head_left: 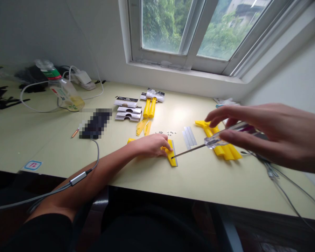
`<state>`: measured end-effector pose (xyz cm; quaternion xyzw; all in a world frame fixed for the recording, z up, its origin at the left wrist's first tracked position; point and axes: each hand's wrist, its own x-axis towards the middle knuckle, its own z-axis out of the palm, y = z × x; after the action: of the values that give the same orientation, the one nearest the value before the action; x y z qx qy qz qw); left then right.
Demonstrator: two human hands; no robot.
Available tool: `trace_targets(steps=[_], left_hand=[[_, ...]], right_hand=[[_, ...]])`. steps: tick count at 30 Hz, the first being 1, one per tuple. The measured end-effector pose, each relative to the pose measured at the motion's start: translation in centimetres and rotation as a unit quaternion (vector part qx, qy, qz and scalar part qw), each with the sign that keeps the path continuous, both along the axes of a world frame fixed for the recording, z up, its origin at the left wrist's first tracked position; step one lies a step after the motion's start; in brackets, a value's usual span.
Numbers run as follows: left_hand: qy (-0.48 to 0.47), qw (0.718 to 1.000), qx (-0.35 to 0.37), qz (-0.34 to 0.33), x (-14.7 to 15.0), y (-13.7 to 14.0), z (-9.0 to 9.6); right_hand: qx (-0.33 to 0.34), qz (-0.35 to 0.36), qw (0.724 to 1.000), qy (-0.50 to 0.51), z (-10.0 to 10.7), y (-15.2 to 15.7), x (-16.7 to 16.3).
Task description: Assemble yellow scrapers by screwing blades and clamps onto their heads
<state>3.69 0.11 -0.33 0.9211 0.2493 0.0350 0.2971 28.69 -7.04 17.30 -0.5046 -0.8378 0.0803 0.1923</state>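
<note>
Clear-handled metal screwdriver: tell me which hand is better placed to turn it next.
Probably the right hand: it holds the screwdriver, whose tip is at the yellow plastic scraper, while the left hand is occupied holding that scraper.

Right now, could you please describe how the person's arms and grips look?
The left arm wears a short black sleeve; a grey cable with a silver connector crosses that arm. Left grip and right grip are ungloved; no right sleeve shows.

The scraper [170, 161] is yellow — its blade [175, 156] grey. The screwdriver [208, 141] has a grey shaft [189, 151] and colourless handle [212, 140]. The table [152, 176] is pale yellow-cream.
</note>
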Motion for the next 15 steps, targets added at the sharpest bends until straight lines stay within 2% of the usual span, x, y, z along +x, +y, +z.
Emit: trace_targets(steps=[3, 5, 6, 9, 12, 13, 15], left_hand=[[-0.003, 1.000, 0.003, -0.003, 0.0, 0.0, -0.1], [-0.003, 1.000, 0.003, -0.003, 0.1, 0.0, -0.2], [-0.003, 1.000, 0.002, -0.003, 0.1, 0.0, -0.2], [-0.003, 1.000, 0.000, 0.000, 0.1, 0.0, -0.1], [-0.001, 1.000, -0.005, 0.007, 0.2, -0.1, 0.0], [0.000, 1.000, -0.007, 0.009, 0.2, -0.1, 0.0], [-0.001, 1.000, -0.008, 0.009, 0.2, -0.1, 0.1]], right_hand=[[0.041, -0.033, 0.992, -0.114, -0.5, 0.1, -1.1], [0.087, -0.051, 0.992, -0.075, -1.1, 0.1, -1.9], [0.086, -0.042, 0.995, -0.040, -1.3, 0.1, -2.2], [0.015, 0.022, 0.996, 0.091, -2.0, -0.1, -3.1], [-0.063, 0.045, 0.977, 0.200, -2.3, 0.0, -3.3], [-0.060, 0.026, 0.979, 0.194, -2.2, 0.1, -3.2], [0.004, -0.032, 0.995, 0.093, -1.8, 0.6, -2.8]])
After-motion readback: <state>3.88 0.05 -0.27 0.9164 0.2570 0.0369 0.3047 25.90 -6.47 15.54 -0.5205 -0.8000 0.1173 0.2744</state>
